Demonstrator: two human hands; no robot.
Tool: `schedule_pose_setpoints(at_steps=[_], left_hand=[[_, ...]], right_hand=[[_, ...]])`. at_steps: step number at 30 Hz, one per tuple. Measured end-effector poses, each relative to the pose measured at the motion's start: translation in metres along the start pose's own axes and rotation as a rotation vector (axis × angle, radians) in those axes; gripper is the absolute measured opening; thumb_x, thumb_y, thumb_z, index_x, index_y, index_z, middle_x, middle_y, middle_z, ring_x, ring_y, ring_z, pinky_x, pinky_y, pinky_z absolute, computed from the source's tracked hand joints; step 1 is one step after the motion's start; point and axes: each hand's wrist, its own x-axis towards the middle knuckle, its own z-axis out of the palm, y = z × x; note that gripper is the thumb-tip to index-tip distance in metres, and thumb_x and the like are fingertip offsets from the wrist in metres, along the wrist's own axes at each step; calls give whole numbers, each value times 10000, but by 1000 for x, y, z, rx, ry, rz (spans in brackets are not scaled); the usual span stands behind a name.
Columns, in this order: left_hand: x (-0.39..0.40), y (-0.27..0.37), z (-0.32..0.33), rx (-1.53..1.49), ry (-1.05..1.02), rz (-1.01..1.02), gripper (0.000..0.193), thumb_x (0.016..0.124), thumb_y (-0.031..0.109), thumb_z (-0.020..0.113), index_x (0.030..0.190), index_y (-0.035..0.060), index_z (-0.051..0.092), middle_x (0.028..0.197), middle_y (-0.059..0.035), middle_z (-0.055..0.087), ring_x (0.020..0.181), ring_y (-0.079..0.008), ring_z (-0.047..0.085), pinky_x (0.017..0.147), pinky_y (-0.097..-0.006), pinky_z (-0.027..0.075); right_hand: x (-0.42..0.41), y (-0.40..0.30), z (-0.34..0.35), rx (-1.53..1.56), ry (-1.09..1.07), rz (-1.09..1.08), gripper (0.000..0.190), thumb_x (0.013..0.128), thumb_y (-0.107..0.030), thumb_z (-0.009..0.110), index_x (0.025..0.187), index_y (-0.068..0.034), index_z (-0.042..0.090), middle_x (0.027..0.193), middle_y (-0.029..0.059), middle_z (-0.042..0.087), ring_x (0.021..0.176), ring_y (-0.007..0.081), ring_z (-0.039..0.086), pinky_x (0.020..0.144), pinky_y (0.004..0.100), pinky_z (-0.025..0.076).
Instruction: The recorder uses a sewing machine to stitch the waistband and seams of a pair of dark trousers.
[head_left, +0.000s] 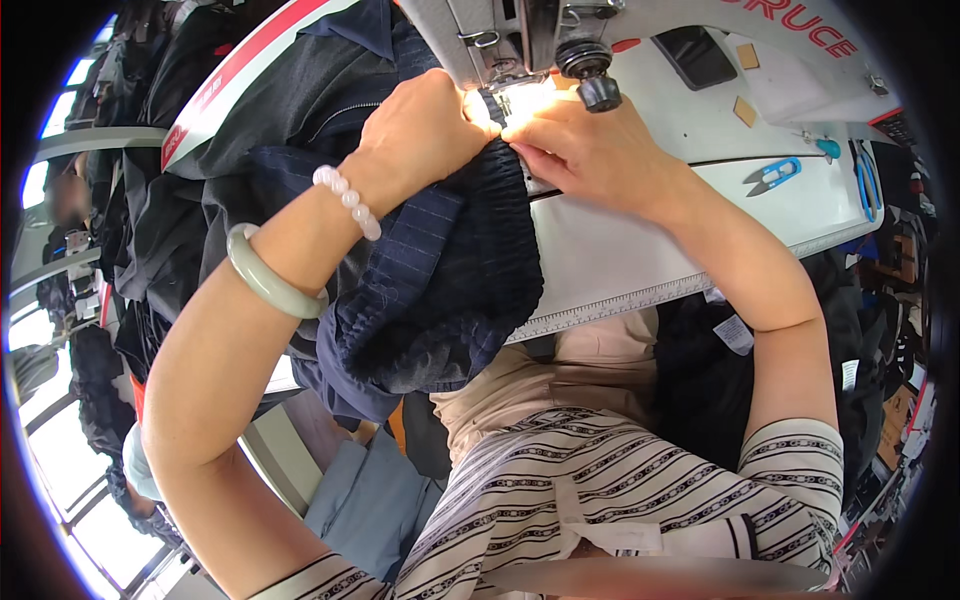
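Observation:
Under the lit head of an industrial sewing machine (517, 45) lies the gathered elastic waistband (510, 217) of a dark navy garment. My left hand (424, 131) grips the fabric just left of the presser foot, its fingertips lit by the lamp. Close against it, my right hand (581, 142) pinches the band's edge on the right side of the foot. The rest of the garment (405, 247), with pinstriped strips and dark grey cloth, hangs over the table's front edge below my left wrist. Glare hides the needle and some fingertips.
On the white machine table (615, 247) a ruler strip (615, 309) runs along the front edge. Blue thread snips (774, 177), a teal-handled screwdriver (827, 147), blue-handled scissors (866, 180) and a black phone (694, 57) lie right. Dark clothes (172, 225) are heaped left.

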Motion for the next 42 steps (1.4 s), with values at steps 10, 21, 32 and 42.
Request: schedule_pose_setpoints(at_steps=[10,21,32,42], left_hand=[[-54,-23,37,245,512,650,298,784,151,695,1058,39,666,1138,-61,643,1080,-247,600,853,-384,509],[-52,-27,48,63,461,576,393,832,172,678,1193,37,600,1245,-136,587,1210,-311,529,991,-529,435],[-41,-31,44,83,462,587,395,870,182,649,1230,42,568,1271,-129,576,1224,-305,525,1005,-536,426],[-35,-34,45,97,494,590,362,895,214,627,1213,46,587,1237,-122,600,1224,-300,528,1017,-526,419]], right_hand=[[2,-7,0,0,-29,31,122,796,-132,645,713,-81,572,648,64,615,610,265,623,547,381,479],[-2,-4,1,-117,52,-13,98,734,-101,700,810,-97,638,685,32,619,626,232,621,520,347,473],[-8,6,9,-150,11,26,224,741,-125,719,962,-124,682,818,28,662,695,236,642,561,346,515],[-3,-3,1,-143,-90,96,244,812,-61,680,1054,-41,674,964,112,695,824,268,663,727,360,502]])
